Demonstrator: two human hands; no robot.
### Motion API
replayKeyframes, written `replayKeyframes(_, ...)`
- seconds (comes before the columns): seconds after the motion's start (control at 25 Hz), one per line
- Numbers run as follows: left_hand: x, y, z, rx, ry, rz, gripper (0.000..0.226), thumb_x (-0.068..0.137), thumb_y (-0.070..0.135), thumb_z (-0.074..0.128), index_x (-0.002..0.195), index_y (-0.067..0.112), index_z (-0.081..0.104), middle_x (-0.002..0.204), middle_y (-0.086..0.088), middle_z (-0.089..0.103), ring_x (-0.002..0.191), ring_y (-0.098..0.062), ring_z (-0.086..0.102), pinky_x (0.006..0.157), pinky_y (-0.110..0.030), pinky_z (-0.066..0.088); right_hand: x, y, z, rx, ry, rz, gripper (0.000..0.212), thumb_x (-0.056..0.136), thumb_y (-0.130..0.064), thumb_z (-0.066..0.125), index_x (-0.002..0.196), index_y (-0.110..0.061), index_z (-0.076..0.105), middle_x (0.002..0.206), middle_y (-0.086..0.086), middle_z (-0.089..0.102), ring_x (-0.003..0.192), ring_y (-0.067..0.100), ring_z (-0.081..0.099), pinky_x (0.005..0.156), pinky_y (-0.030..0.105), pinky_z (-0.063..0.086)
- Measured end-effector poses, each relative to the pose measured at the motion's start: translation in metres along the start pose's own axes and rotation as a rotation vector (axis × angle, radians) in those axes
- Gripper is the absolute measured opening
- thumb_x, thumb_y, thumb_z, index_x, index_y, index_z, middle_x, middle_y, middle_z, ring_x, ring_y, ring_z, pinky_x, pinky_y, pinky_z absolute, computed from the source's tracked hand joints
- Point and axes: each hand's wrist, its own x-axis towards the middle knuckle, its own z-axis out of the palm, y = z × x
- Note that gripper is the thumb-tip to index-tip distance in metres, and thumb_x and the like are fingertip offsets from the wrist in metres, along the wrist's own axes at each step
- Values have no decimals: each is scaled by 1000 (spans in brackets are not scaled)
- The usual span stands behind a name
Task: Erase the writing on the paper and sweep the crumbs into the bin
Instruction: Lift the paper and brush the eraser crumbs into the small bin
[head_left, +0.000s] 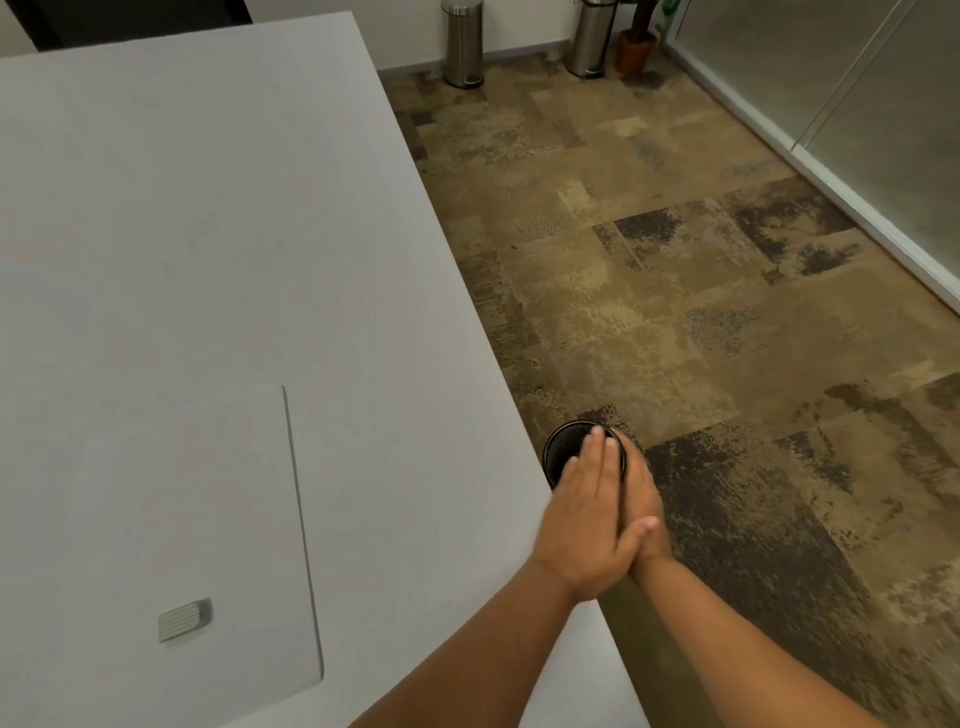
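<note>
Left hand (582, 514) and right hand (644, 499) pressed flat palm to palm, fingers extended, grasping nothing, above black bin (563, 452) beside table (208, 234); eraser (184, 619) on paper (156, 519).

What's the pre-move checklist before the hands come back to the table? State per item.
1. Hands over the bin: ok. Left hand and right hand are pressed palm to palm above the black bin.
2. Bin beside the table edge, on the carpet: ok.
3. Hands free of tools: ok, neither holds anything visible.
4. Eraser parked: ok, lying on the paper.
5. Writing gone: ok as far as visible; the sheet looks blank.
6. Crumbs cleared from table and palms: cannot tell, too small to see.
</note>
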Motion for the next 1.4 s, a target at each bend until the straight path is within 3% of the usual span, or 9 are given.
replayKeyframes(0.12, 4, 6, -13, -130, 97, 75, 70, 93, 46, 28, 147, 13, -2, 156, -2, -10, 142, -6, -16, 117, -25, -6, -5, -4, -4, 116, 8, 0, 48, 93, -6, 29, 117, -47, 35, 141, 5, 42, 108, -16, 43, 97, 21, 36)
replayKeyframes(0.2, 5, 0, -29, -143, 175, 82, 65, 94, 43, 29, 148, 15, 5, 157, -1, -5, 143, -6, -9, 115, -20, -7, 5, -23, -9, 209, 19, 4, 37, 86, -31, 46, 119, -48, 40, 130, -7, 51, 113, -1, 49, 97, 32, 43)
replayKeyframes(0.32, 1, -22, -58, -97, 248, 69, 59, 96, 39, 33, 147, 17, 13, 156, 0, 2, 143, -7, -2, 114, -20, -7, 20, -48, -17, 176, 126, 23, 68, 62, -43, 70, 123, -37, 40, 124, -3, 55, 115, 18, 52, 95, 41, 46)
replayKeyframes(0.48, -17, -66, -95, 14, 353, -71, 57, 95, 44, 27, 146, 24, 10, 152, 10, 0, 143, -6, -4, 114, -24, -6, 34, -86, -22, 237, 289, -10, 92, 52, -27, 87, 128, -28, 35, 130, 4, 51, 120, 23, 47, 98, 35, 41)
replayKeyframes(0.56, -32, -92, -114, 62, 412, -139, 57, 96, 40, 31, 146, 22, 12, 154, 5, 6, 143, -9, -2, 115, -26, -4, 47, -115, -22, 322, 336, -48, 93, 52, -28, 87, 128, -28, 35, 130, 2, 51, 119, 21, 48, 97, 34, 44)
replayKeyframes(0.72, -70, -146, -150, 35, 543, -375, 55, 96, 27, 42, 145, 11, 22, 155, -7, 19, 141, -9, 2, 116, -26, -1, 61, -172, 2, 464, 305, -134, 94, 50, -27, 87, 129, -26, 35, 121, -8, 50, 111, 11, 48, 85, 18, 41)
replayKeyframes(0.88, -99, -174, -166, 53, 520, -487, 57, 97, 31, 38, 147, 15, 15, 157, -2, 12, 142, -7, -2, 114, -23, -6, 66, -209, 44, 492, 167, -156, 95, 49, -16, 88, 129, -22, 37, 118, -8, 49, 107, 8, 47, 83, 13, 38)
replayKeyframes(1.12, -119, -196, -170, 82, 441, -572, 59, 98, 34, 34, 148, 15, 10, 158, -2, 5, 145, -14, -4, 114, -28, -7, 68, -219, 89, 471, 113, -146, 93, 46, -15, 88, 125, -20, 40, 115, -7, 50, 108, 13, 49, 89, 22, 38)
replayKeyframes(1.4, -129, -215, -179, 85, 424, -613, 58, 98, 34, 33, 148, 15, 10, 158, -3, 5, 145, -15, -3, 116, -30, -5, 62, -218, 105, 452, 67, -142, 91, 49, -16, 88, 125, -23, 39, 113, -12, 49, 105, 8, 48, 81, 10, 36)
